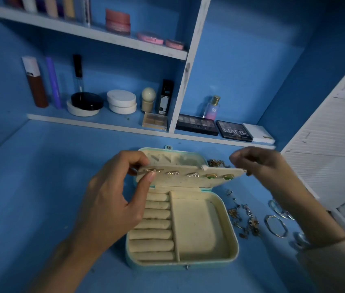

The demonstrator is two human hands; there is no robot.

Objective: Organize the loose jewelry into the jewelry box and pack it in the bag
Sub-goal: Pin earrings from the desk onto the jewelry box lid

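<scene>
1. Pinching the earring flap (pixel 188 179) at its near end between thumb and fingers: left hand (pixel 112 195), just above the open jewelry box (pixel 228 227).
2. Blurred at the flap's far end, fingers curled: right hand (pixel 260 166); grip impossible to tell.
3. Scattered on the worktop (pixel 40 187) beneath the right wrist: loose jewelry (pixel 245 218), partly hidden by the sleeve.

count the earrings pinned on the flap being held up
5, in one row across the flap: a gold one by the left hand, two sparkly ones mid-row, two green ones rightward. Fingers may hide more.

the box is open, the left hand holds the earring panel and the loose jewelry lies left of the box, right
No: the loose jewelry lies right of the box, as the head view shows. The rest holds.
</scene>
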